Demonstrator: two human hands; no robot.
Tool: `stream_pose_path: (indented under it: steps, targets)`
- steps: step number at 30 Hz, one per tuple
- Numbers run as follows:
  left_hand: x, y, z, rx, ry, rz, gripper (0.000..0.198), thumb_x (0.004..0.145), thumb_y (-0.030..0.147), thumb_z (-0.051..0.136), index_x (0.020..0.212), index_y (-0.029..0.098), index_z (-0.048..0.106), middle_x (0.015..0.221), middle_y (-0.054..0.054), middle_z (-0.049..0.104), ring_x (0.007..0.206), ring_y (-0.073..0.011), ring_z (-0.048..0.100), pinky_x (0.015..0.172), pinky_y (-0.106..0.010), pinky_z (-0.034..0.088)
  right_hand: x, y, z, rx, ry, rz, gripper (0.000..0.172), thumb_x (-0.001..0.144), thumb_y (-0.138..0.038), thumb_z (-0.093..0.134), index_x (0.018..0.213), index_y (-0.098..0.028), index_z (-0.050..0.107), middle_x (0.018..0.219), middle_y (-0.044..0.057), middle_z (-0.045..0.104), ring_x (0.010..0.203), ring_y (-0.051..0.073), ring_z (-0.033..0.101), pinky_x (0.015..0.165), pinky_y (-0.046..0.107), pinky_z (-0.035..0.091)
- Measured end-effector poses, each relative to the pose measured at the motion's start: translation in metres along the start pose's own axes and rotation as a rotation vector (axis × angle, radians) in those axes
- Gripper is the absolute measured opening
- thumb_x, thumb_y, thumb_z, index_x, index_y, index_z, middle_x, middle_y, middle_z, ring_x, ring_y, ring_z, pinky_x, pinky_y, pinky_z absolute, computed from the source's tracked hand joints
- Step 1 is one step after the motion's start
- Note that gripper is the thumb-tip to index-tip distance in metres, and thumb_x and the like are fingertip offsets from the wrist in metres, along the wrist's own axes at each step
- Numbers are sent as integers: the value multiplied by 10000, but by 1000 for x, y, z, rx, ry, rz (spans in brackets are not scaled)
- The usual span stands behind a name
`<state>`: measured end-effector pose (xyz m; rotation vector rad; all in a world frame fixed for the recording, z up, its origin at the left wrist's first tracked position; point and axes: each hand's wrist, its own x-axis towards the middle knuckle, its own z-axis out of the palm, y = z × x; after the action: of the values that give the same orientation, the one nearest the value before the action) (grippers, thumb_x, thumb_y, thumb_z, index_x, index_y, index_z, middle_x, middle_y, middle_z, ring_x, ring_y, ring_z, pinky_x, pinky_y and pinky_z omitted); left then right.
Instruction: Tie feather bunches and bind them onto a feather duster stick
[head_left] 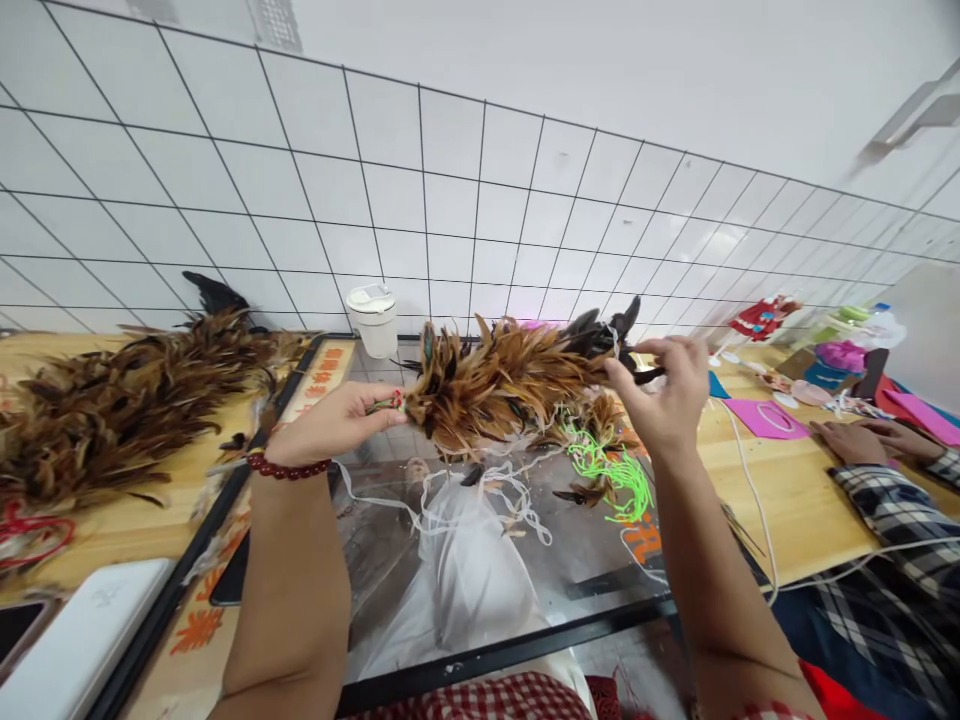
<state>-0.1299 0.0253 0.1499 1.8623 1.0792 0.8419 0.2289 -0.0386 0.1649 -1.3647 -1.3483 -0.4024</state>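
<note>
A: Where is the bundle (499,385) seen?
B: At frame centre, brown feathers, lying crosswise, held up over the glass panel (510,655).
A: Grip, left hand (330,425)?
B: Thumb and fingers clamped on the bundle's left end, where coloured cord (395,401) is bound.
A: Right hand (667,385)?
B: Placed at the dark feathers (592,335) of the right end; thumb and fingers are set around them, but whether they are pinched cannot be told.
A: Noted below?
B: White ribbon (435,505) strewn lower centre; green cords (611,465) heaped right of centre.
A: Farther out?
B: Feather pile (127,405) laid at left; cup (373,322) stood above the left hand; a co-worker's hand (849,442) rested at right, near a pink sheet (766,419).
</note>
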Motion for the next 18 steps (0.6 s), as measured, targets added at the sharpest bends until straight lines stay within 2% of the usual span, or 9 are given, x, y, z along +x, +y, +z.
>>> stream_pose_path:
  steps: [2, 3, 6, 8, 11, 13, 15, 16, 18]
  targets:
    - [1, -5, -2, 38, -115, 8, 172, 664, 305, 717, 765, 170, 747, 771, -41, 702, 783, -195, 605, 772, -246, 485, 5, 7, -2, -84, -73, -60, 193, 762, -373, 638, 717, -188, 612, 808, 32, 578, 807, 175, 535, 771, 336, 431]
    - [1, -8, -3, 50, -139, 12, 182, 684, 313, 702, 792, 172, 747, 801, -43, 706, 804, -195, 604, 780, -239, 480, 8, 15, -6, -105, -63, -40, 195, 794, -348, 597, 691, -182, 605, 764, 28, 578, 769, 168, 534, 756, 329, 428]
    - [-1, -14, -9, 46, -163, 2, 250, 729, 330, 663, 883, 149, 740, 863, -64, 710, 833, -197, 605, 772, -232, 476, 16, 38, -23, -127, 109, 168, 216, 824, -346, 553, 722, -163, 608, 649, 4, 541, 635, 147, 492, 656, 304, 408]
    - [-3, -14, -12, 47, -190, -10, 316, 747, 332, 643, 974, 129, 728, 896, -77, 713, 858, -200, 605, 754, -228, 475, 15, 42, -32, -85, 154, 266, 270, 831, -398, 552, 731, -155, 615, 590, -16, 503, 566, 134, 452, 593, 286, 380]
    - [-2, -11, -11, 60, -208, -6, 383, 741, 324, 649, 1056, 114, 712, 931, -85, 719, 889, -203, 604, 765, -225, 469, 7, 26, -32, -31, 2, 137, 322, 818, -442, 579, 664, -161, 616, 607, -4, 525, 595, 138, 480, 603, 283, 388]
    - [-1, -9, -9, 63, -214, 2, 391, 739, 328, 650, 1059, 112, 713, 937, -86, 721, 892, -200, 604, 793, -232, 464, 2, 12, -24, -48, -171, -9, 282, 773, -424, 633, 648, -171, 625, 682, 16, 568, 674, 154, 518, 649, 292, 409]
    - [0, -10, -9, 55, -228, 2, 388, 745, 338, 644, 1053, 113, 714, 945, -84, 720, 901, -197, 602, 816, -237, 459, 1, 7, -17, -54, -268, -42, 227, 754, -382, 643, 652, -179, 629, 726, 20, 585, 708, 157, 528, 671, 294, 418]
    - [0, -12, -10, 47, -237, -6, 381, 744, 340, 647, 1043, 114, 715, 948, -82, 719, 906, -197, 600, 821, -238, 457, 2, 9, -17, -54, -243, -4, 215, 759, -364, 628, 649, -180, 624, 709, 14, 577, 692, 152, 521, 665, 291, 415]
    - [-2, -17, -13, 11, -247, -32, 356, 733, 340, 665, 1006, 118, 718, 940, -76, 715, 906, -194, 596, 817, -239, 458, 6, 23, -21, -18, -85, 162, 214, 779, -348, 586, 652, -178, 613, 641, -5, 543, 630, 136, 492, 627, 277, 403]
